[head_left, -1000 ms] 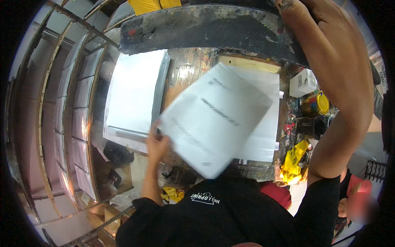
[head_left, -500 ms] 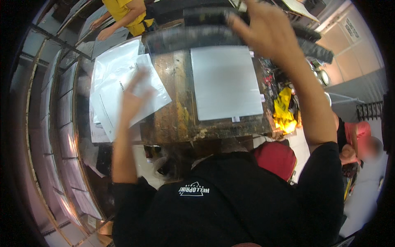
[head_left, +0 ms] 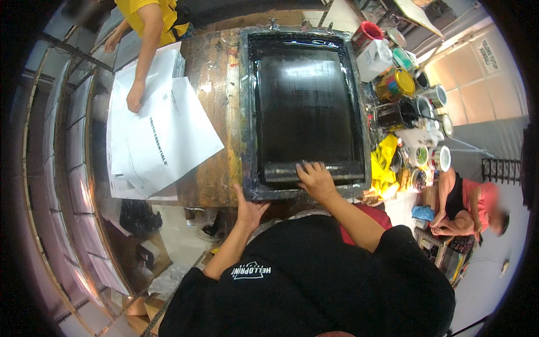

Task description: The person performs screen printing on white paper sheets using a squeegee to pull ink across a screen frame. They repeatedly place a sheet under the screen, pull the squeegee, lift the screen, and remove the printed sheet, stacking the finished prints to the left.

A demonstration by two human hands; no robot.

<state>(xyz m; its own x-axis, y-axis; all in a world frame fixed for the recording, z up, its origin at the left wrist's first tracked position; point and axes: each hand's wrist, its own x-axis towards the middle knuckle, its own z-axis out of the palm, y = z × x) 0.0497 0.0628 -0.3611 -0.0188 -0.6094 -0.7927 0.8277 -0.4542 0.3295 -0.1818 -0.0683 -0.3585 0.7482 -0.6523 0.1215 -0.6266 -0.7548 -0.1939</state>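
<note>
A screen-printing frame [head_left: 247, 112] lies flat on the wooden table, its mesh [head_left: 306, 123] dark and glossy with black ink. Along the near end of the mesh rests a squeegee [head_left: 342, 170], and my right hand [head_left: 317, 181] has its fingers curled over it. My left hand [head_left: 250, 211] is at the frame's near left corner, thumb and fingers spread apart, touching or very close to its edge. Whatever lies beneath the frame is hidden. To the left, printed white sheets [head_left: 185, 126] are piled loosely, with a co-worker's hand [head_left: 135, 96] on them.
Ink tins and tubs, including a yellow-rimmed can [head_left: 403, 82], crowd the table's right side beside yellow plastic [head_left: 384, 157]. A co-worker in yellow [head_left: 151, 17] stands at the far left. Another person [head_left: 471, 202] sits at the right. Racks of sheets [head_left: 84, 157] line the left.
The frame has come down from its raised position over the white sheet. Both my hands have drawn back to its near edge; the left has left the paper pile. The co-worker's hand has reached onto the pile.
</note>
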